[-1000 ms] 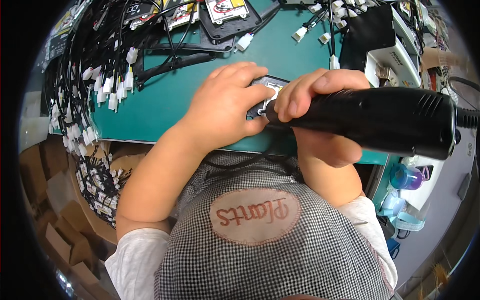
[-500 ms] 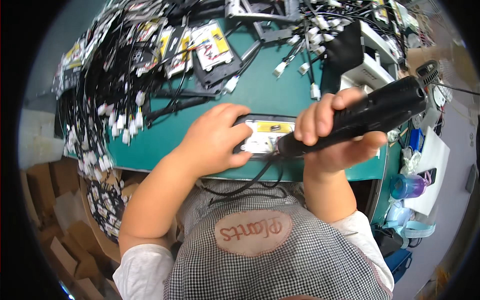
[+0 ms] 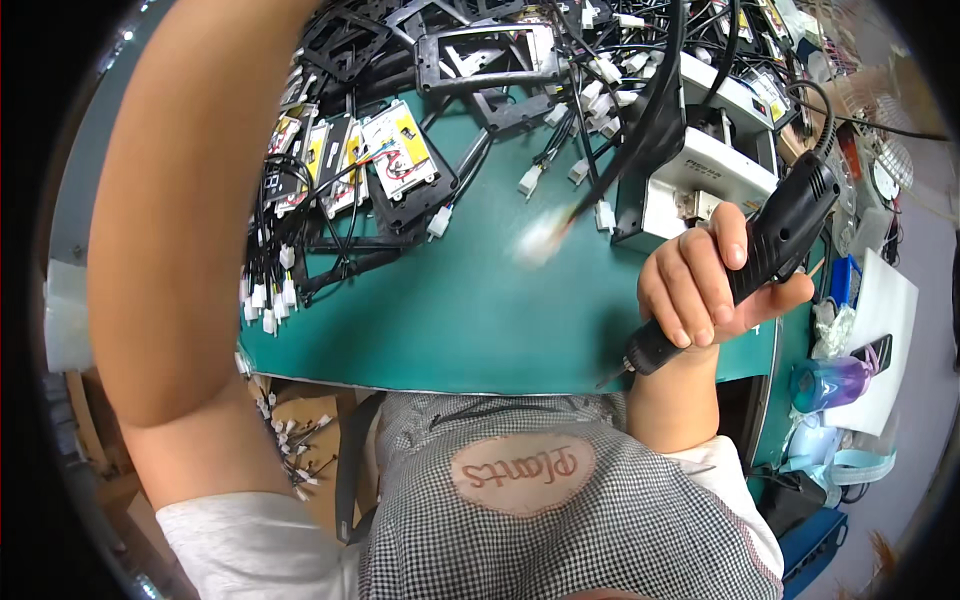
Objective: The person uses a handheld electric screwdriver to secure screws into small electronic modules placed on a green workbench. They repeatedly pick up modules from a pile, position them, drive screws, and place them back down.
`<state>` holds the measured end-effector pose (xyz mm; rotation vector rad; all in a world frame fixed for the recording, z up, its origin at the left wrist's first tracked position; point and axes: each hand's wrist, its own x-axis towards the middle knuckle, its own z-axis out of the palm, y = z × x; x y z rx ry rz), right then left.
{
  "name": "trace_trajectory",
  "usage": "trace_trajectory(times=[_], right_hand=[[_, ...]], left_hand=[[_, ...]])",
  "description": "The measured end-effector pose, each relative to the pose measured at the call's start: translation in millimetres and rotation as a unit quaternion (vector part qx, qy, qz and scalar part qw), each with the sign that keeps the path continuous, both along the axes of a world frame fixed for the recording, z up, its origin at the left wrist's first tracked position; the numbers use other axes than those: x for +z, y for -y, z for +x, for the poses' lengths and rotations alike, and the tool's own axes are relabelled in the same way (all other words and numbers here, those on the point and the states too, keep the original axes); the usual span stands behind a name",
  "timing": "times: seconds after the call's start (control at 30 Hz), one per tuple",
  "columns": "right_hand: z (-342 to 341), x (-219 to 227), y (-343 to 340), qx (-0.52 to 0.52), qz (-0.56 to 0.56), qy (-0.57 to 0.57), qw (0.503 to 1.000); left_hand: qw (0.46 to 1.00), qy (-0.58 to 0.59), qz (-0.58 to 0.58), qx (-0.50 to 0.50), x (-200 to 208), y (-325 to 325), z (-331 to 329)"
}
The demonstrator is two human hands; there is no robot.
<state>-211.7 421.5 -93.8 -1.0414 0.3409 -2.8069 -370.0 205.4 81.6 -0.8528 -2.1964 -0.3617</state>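
Observation:
My right hand is wrapped round a black electric screwdriver. Its bit points down and left, over the front edge of the green table. My left forearm reaches up across the left side, and the left hand itself lies beyond the top of the view. A dark cable hangs down from the top edge, ending in a white connector blurred by motion. What holds the cable up is out of sight. Behind, on the left, a circuit board with a yellow strip rests on a black housing.
Black frames and tangled cables with white plugs are heaped at the back. A white metal device stands behind my right hand. On the right are a blue-purple bottle and a phone. A cord trails from the screwdriver.
My left hand has left the board unit and gone up out of view. That unit is gone from the table's front. The screwdriver has swung right and its bit shows. A cable now hangs mid-view.

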Motion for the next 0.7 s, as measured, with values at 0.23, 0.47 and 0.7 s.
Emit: trace_trajectory(times=[0.23,0.47,0.7], right_hand=[[1,5,-3,-0.054,0.011,0.013,0.998],[2,5,7,-0.043,0.014,0.014,0.999],[1,1,6,-0.051,0.024,0.033,0.998]], left_hand=[[0.918,0.221,-0.316,0.088,-95,-41,-42],[0.975,0.161,-0.150,0.038,-128,13,-48],[0.958,0.270,0.092,-0.002,-97,37,-23]])
